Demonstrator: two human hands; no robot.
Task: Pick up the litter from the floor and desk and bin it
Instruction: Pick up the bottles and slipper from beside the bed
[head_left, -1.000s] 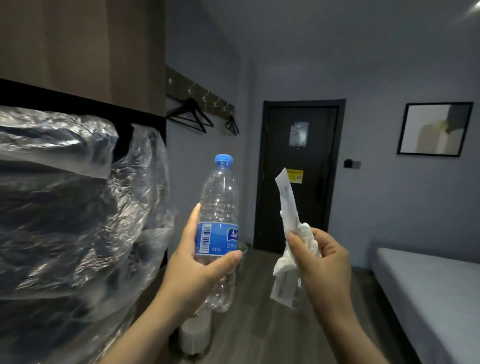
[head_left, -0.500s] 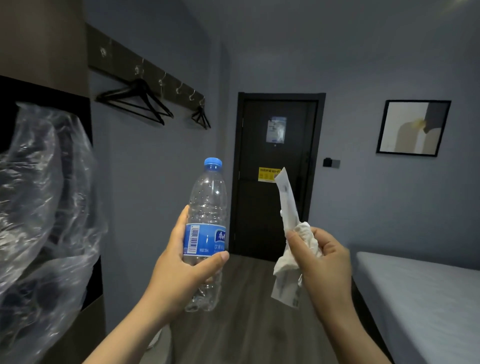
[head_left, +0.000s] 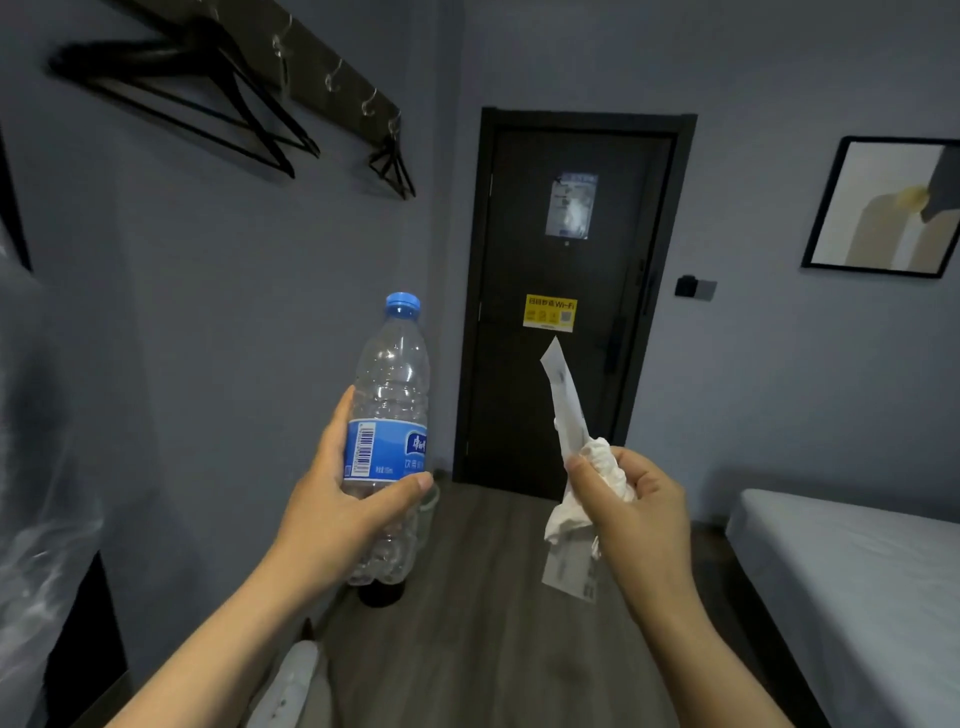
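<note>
Head view: gripping empty plastic bottle (head_left: 387, 415) upright in left hand (head_left: 330, 522); pinching crumpled tissue (head_left: 605, 467) and paper strip (head_left: 563, 395) together in right hand (head_left: 641, 525); holding both raised above wooden floor (head_left: 467, 649), facing dark door (head_left: 511, 389).

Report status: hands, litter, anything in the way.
Left hand grips plastic bottle, upright. Right hand pinches tissue and paper strip. Neither binned yet; no bin clearly in view. Bed on right.
</note>
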